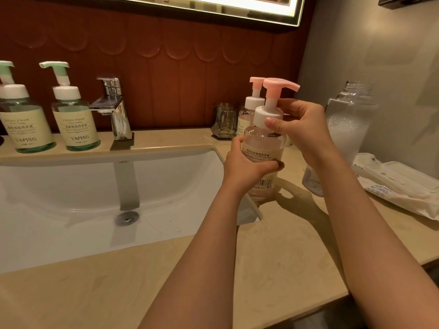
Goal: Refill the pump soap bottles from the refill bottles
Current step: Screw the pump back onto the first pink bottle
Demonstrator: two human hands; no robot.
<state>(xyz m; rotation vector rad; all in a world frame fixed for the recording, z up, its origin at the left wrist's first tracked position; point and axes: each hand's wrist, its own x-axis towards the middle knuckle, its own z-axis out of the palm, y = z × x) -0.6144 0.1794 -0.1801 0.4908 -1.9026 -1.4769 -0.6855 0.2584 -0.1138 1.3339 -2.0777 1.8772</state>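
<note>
A clear pump bottle [263, 141] with a pink pump head and a white collar stands at the sink's right rim. My left hand [244, 166] wraps its body around the label. My right hand [299, 124] grips its white collar, thumb in front. A second pink pump bottle [252, 103] stands just behind it. To the right, a tall clear refill bottle [349, 119] stands uncapped, holding foamy white liquid. Two green pump bottles [74, 119] [25, 124] stand left of the tap.
A white sink basin [71, 186] fills the left of the beige counter [273, 245], with a chrome tap [114, 108] behind it. A dark glass tumbler [224, 121] sits by the back wall. A pack of wet wipes [399, 186] lies at the right.
</note>
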